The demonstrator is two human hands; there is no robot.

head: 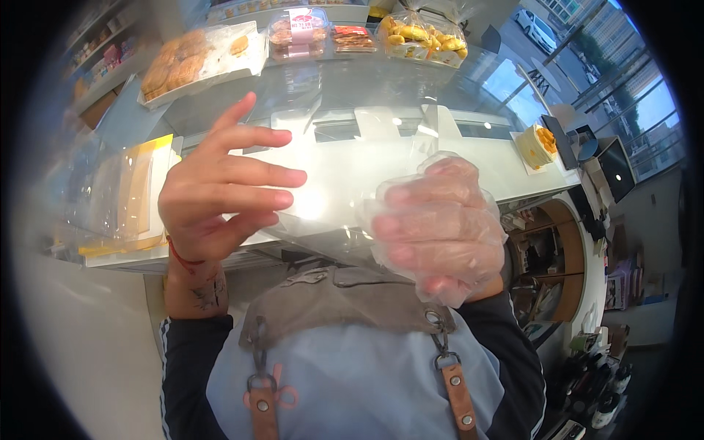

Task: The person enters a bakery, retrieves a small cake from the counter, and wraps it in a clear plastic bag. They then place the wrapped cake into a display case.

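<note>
My left hand (pixel 214 179) is bare, its fingers spread above the white counter (pixel 352 165), and I see nothing held in it. A red cord bracelet (pixel 184 256) circles the wrist. My right hand (pixel 440 231) wears a loose, wrinkled clear plastic glove, with its fingers curled towards the left hand. The glove film stands out past the fingertips, and whether the palm holds anything is hidden. Below and between the hands is clear plastic (pixel 330 236) with bright glare; its shape and what supports it are hard to make out.
Behind the counter stand a tray of pastries (pixel 181 66), a clear clamshell box (pixel 300 36), a flat packet (pixel 353 39) and bagged yellow baked goods (pixel 423 41). Clear packaging (pixel 121 198) lies at left. A round cream-coloured cake (pixel 536 147) and a dark screen (pixel 613 168) are at right.
</note>
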